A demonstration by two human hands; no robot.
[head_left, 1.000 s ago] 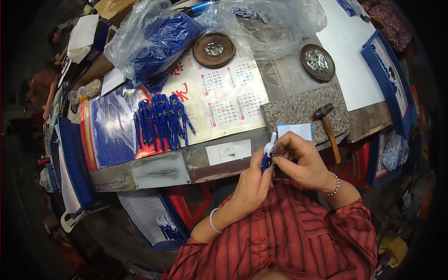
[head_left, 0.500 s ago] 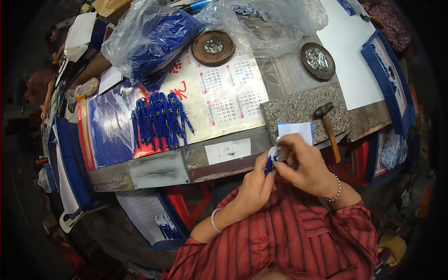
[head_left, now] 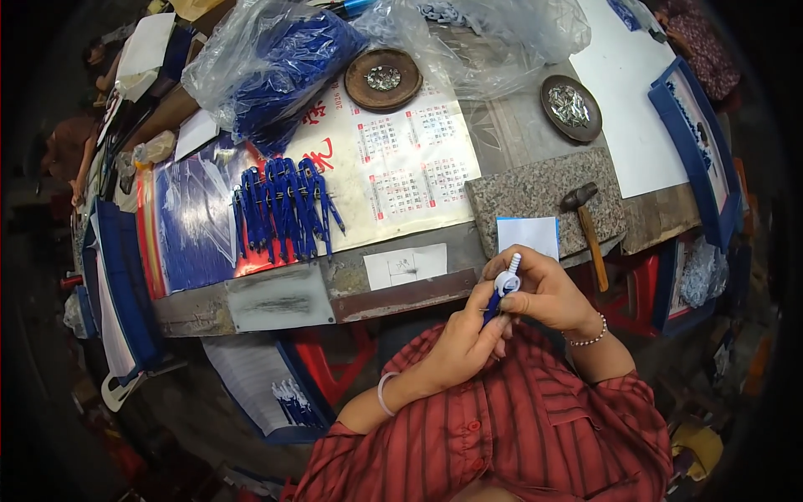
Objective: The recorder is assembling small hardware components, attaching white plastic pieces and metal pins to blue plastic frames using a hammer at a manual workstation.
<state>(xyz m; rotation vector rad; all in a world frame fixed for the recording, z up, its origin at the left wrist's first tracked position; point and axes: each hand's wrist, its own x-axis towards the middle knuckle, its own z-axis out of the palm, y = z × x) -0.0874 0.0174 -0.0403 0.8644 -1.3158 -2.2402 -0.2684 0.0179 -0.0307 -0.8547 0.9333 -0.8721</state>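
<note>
Just over my lap, in front of the table's near edge, I hold a drawing compass (head_left: 505, 284) with blue legs and a white head. Its ribbed white handle points up and away from me. My left hand (head_left: 460, 341) pinches the blue legs from below. The fingers of my right hand (head_left: 548, 290) are closed around the white head, the thumb pressing near the hinge. The lower ends of the legs are hidden by my fingers. A row of blue compass legs (head_left: 283, 209) lies on the table to the left, over a printed sheet.
A hammer (head_left: 592, 238) rests on a granite slab (head_left: 535, 194) beside a small white pad (head_left: 529, 238). Two round dishes (head_left: 358, 90) (head_left: 583, 127) hold small metal parts. A plastic bag of blue parts (head_left: 293, 75) stands behind. Blue trays (head_left: 134, 314) flank the table.
The compass has turned, and its white ribbed handle now shows above my fingers. My right hand has shifted its grip around the head and moved slightly lower.
</note>
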